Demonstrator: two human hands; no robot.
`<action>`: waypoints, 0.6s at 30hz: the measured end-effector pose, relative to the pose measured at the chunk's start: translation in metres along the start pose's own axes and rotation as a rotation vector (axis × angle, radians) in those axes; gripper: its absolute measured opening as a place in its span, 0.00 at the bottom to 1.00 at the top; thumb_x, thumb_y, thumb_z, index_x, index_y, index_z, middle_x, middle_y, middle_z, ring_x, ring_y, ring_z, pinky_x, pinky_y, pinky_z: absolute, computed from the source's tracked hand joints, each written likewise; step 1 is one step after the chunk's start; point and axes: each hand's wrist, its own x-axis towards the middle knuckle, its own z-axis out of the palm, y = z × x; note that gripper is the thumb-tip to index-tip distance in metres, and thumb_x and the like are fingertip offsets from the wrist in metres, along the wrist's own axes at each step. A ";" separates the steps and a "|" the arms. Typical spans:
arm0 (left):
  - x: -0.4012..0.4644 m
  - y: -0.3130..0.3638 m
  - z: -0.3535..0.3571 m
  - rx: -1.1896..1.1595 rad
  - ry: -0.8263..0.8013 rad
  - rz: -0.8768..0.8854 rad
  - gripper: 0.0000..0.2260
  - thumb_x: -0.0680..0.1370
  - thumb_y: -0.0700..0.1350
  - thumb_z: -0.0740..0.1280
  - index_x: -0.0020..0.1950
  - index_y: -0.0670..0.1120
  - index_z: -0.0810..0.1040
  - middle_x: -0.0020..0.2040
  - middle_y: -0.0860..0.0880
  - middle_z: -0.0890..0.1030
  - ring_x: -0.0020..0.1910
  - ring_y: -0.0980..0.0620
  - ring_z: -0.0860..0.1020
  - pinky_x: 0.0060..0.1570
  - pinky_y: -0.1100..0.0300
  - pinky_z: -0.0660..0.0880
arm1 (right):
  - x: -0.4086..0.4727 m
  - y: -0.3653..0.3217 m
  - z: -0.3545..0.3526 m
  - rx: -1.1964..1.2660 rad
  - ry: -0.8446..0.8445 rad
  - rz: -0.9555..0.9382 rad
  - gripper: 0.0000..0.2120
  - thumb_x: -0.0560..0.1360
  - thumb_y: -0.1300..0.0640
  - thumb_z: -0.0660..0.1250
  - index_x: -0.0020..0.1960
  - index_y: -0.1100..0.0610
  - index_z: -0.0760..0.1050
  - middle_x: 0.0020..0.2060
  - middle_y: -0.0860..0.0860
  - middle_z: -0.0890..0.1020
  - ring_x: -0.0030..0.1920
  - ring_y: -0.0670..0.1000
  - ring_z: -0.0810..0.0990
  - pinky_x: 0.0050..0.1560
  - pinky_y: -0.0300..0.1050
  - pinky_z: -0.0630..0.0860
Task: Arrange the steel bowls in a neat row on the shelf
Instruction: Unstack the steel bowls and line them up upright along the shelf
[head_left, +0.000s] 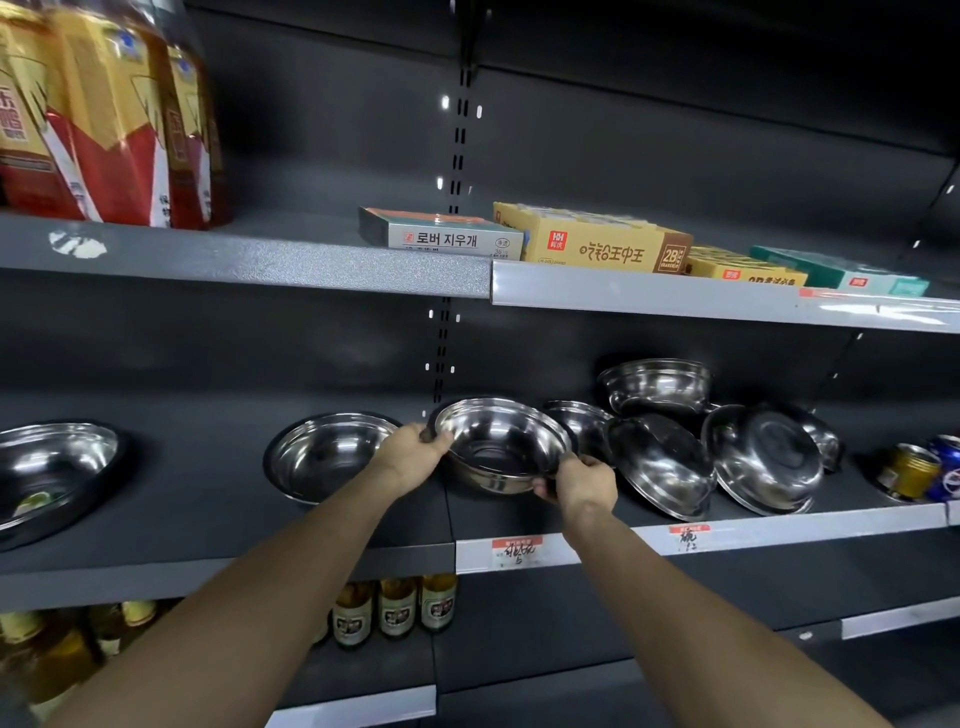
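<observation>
Both hands on one steel bowl (503, 442), mid-shelf, mouth tipped toward the camera. Left hand (415, 451) clamps the bowl's left rim, thumb over the lip; right hand (581, 484) pinches the lower right rim, fingers curled under the wall. Whether the bowl's base rests on the middle shelf (228, 519) or is just lifted cannot be told.

Left of it, just beside the left hand, a second bowl (327, 453) sits upright and alone. Well apart, at the far left edge of view, a larger bowl (49, 470) sits upright too. Bare dark shelf surface lies between those two, and a strip of it in front of the held bowl up to the shelf lip.

Right side is crowded: a small bowl (579, 423) close behind the held one, two overturned bowls (662, 465) (766, 460) leaning on edge near the shelf front, another bowl (657, 384) perched higher behind them. Cans (911, 470) lie at the far right.

Price tags (517, 552) are on the front rail. Flat boxes (597, 241) are on the upper shelf, oil jugs (98, 114) upper left, bottles (395, 608) below.
</observation>
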 end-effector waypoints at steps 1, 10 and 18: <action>-0.001 0.000 -0.005 0.097 0.026 0.009 0.25 0.80 0.59 0.62 0.71 0.45 0.73 0.65 0.46 0.79 0.67 0.46 0.75 0.69 0.53 0.68 | 0.000 0.000 0.000 0.009 0.006 -0.003 0.08 0.79 0.59 0.61 0.51 0.61 0.77 0.45 0.59 0.85 0.23 0.51 0.82 0.33 0.41 0.82; -0.018 -0.029 -0.067 0.921 0.110 -0.018 0.23 0.82 0.59 0.53 0.72 0.51 0.71 0.73 0.45 0.69 0.74 0.43 0.64 0.74 0.44 0.57 | -0.011 -0.005 0.028 0.147 0.017 0.015 0.08 0.77 0.63 0.59 0.52 0.62 0.75 0.41 0.60 0.85 0.22 0.52 0.81 0.23 0.36 0.77; -0.044 -0.057 -0.121 0.932 0.161 -0.132 0.22 0.82 0.57 0.55 0.73 0.49 0.68 0.71 0.44 0.70 0.73 0.43 0.64 0.73 0.44 0.59 | -0.038 0.001 0.087 0.214 -0.185 0.024 0.04 0.78 0.66 0.58 0.52 0.60 0.68 0.38 0.62 0.82 0.20 0.51 0.80 0.24 0.38 0.79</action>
